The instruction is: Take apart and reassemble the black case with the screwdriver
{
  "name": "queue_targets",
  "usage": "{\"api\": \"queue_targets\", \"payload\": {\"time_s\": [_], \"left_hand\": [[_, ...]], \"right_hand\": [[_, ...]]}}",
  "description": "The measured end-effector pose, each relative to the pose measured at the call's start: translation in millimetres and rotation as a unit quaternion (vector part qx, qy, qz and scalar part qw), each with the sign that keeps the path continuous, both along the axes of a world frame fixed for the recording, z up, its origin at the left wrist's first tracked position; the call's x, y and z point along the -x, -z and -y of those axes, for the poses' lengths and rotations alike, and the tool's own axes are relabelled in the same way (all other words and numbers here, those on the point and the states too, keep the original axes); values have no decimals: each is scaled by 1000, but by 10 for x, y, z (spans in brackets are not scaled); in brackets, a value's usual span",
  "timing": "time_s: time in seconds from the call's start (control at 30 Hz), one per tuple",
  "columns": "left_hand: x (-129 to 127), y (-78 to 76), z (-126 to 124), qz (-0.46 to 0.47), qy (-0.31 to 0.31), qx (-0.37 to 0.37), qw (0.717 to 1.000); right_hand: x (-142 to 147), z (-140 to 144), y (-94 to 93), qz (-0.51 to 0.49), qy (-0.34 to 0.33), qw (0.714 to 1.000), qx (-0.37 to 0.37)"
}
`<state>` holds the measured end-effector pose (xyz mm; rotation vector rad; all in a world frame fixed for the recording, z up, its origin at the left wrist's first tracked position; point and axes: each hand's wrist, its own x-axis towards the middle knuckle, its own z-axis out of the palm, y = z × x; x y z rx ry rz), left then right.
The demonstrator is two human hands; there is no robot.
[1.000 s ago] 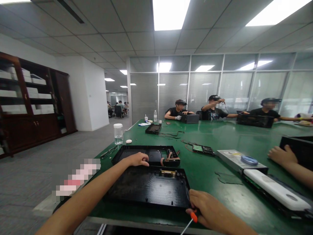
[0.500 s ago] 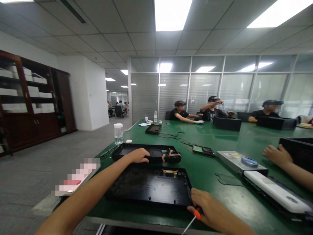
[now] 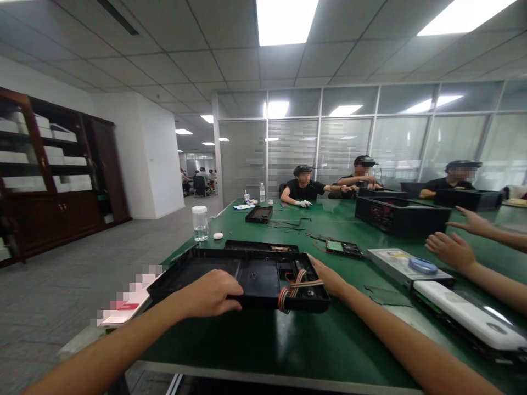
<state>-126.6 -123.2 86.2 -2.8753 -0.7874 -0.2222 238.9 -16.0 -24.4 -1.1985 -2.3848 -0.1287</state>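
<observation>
My left hand [image 3: 214, 293] is closed on the front wall of a shallow black casing [image 3: 257, 274], thumb apart from the fingers. Striped ribbon cables [image 3: 294, 291] loop over the casing's right end. My right hand [image 3: 327, 277] is at that end, its fingers mostly hidden behind the side wall, so I cannot make out its grip. Just behind lies a second black panel [image 3: 263, 247], largely covered by the casing. No screwdriver shows now.
A lidded clear jar [image 3: 200, 224] stands left on the green table [image 3: 329, 340]. To the right are a circuit-board part [image 3: 341, 248], a metal drive box [image 3: 387, 263] and a white device [image 3: 465, 312]. Another person's hands [image 3: 450, 252] are beside a black case [image 3: 401, 216].
The ribbon-cable casing has come forward with my left hand. The other panel is now behind it. My right hand has moved up and back, and its orange-handled screwdriver has gone from sight.
</observation>
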Motion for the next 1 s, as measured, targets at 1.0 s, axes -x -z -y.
{"api": "queue_targets", "payload": {"time_s": [1.0], "left_hand": [[-497, 594, -1276, -64, -103, 0, 993]], "right_hand": [[219, 272, -72, -90, 11, 990, 106]]}}
